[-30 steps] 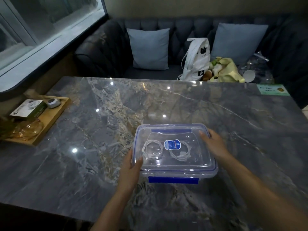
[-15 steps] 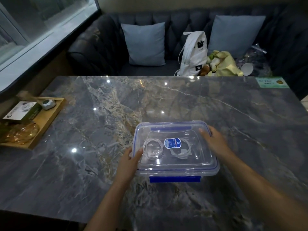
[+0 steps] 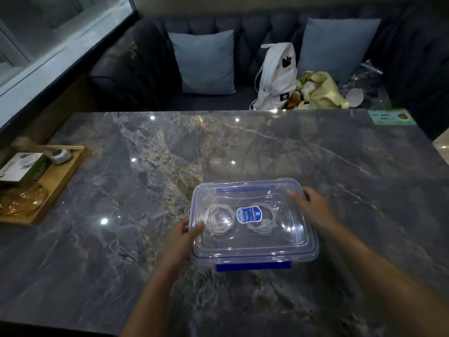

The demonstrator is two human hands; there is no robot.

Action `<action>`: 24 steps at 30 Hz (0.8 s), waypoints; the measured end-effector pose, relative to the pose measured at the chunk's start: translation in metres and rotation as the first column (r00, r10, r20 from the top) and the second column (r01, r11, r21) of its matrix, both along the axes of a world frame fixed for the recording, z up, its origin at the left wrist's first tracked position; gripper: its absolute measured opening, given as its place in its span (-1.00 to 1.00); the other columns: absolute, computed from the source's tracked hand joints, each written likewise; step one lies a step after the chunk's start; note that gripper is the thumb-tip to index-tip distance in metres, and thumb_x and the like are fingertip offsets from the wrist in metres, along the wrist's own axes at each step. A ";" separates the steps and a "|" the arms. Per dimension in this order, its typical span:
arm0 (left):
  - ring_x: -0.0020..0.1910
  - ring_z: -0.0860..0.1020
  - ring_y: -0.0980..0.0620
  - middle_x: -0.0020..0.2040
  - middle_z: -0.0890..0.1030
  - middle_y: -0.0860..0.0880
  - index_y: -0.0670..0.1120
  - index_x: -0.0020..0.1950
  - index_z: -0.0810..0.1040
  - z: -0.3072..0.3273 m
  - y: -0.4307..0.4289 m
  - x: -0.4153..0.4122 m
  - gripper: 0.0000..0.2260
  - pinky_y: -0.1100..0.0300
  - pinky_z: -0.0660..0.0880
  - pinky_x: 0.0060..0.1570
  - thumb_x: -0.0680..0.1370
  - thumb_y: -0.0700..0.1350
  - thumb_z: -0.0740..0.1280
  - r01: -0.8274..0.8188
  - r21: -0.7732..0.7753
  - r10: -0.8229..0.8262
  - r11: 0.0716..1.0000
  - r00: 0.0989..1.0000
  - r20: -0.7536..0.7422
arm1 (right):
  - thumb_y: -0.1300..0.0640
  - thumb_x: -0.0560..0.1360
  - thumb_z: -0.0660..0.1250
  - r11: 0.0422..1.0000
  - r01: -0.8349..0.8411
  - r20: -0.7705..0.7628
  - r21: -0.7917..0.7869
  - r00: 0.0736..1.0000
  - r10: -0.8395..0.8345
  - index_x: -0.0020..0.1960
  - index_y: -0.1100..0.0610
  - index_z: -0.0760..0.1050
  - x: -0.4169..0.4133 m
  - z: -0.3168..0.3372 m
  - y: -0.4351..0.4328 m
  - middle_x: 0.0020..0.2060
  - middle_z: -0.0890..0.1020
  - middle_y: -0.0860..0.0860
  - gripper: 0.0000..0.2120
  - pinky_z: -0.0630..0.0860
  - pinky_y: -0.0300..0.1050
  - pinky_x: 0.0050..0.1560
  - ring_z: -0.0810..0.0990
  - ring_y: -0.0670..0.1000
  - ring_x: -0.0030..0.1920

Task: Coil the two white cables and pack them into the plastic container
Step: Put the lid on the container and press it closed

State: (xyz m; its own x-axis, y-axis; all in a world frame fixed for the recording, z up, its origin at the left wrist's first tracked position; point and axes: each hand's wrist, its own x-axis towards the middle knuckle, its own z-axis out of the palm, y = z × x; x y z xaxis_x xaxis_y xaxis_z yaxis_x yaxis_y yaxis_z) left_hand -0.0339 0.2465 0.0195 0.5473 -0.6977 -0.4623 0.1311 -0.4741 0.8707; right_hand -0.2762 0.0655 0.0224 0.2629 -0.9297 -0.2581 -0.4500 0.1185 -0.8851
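A clear plastic container [image 3: 286,246] with blue clips and seal stands on the marble table near the front edge, its transparent lid on top. Through the lid I see two coiled white cables: one coil [image 3: 220,221] at the left, the other coil [image 3: 263,221] at the right, partly under a blue label. My left hand [image 3: 182,235] grips the container's left edge, thumb on the lid. At the far right corner my right hand [image 3: 312,206] rests on the lid, fingers curled over the rim.
A wooden tray [image 3: 60,181] with a box, a small white device and a plastic bag lies at the table's left edge. A green card [image 3: 391,116] sits at the far right corner. Behind the table a sofa holds cushions, a white backpack [image 3: 277,76] and bags.
The view has tilted a little, so the scene sits slightly lower and left. Both hands keep their hold on the lidded container; nothing else has shifted.
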 end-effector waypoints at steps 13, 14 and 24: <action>-0.23 0.59 -0.08 -0.03 0.62 -0.23 -0.29 0.18 0.53 0.011 -0.091 0.030 -0.60 0.10 0.52 -0.12 0.51 -0.01 0.32 0.000 0.025 0.007 1.000 0.963 -0.268 | -0.08 0.40 0.39 0.959 0.016 0.080 0.284 0.996 -0.040 -0.14 0.17 0.67 0.018 0.008 -0.039 -0.22 0.71 0.17 -0.70 0.59 0.12 0.05 0.69 0.17 -0.18; -0.22 0.57 -0.10 -0.02 0.60 -0.26 -0.31 0.18 0.53 0.009 -0.092 0.029 -0.60 0.07 0.50 -0.12 0.51 -0.03 0.32 -0.016 0.022 0.021 1.000 0.961 -0.277 | -0.07 0.41 0.39 0.964 0.016 0.079 0.266 0.996 -0.038 -0.14 0.17 0.66 0.019 0.008 -0.040 -0.21 0.71 0.17 -0.70 0.59 0.11 0.04 0.69 0.17 -0.18; -0.41 0.58 0.01 -0.37 0.62 -0.10 -0.17 -0.18 0.57 0.015 -0.107 0.048 -0.82 0.20 0.48 -0.33 0.53 -0.16 0.22 0.183 0.093 -0.156 0.979 0.957 -0.244 | -0.03 0.41 0.39 0.914 -0.072 0.132 0.400 0.991 0.020 -0.07 0.24 0.63 0.017 0.008 -0.048 -0.03 0.61 0.38 -0.68 0.48 0.22 0.08 0.58 0.28 -0.09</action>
State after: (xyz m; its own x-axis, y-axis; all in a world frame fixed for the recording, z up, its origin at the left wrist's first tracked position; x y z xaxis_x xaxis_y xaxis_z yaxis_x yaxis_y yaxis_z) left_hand 0.0141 0.1398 0.0344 0.2925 -0.7065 -0.6444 0.2345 -0.6003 0.7646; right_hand -0.2597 0.0180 0.0301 0.3563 -0.7393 -0.5714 -0.3550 0.4586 -0.8147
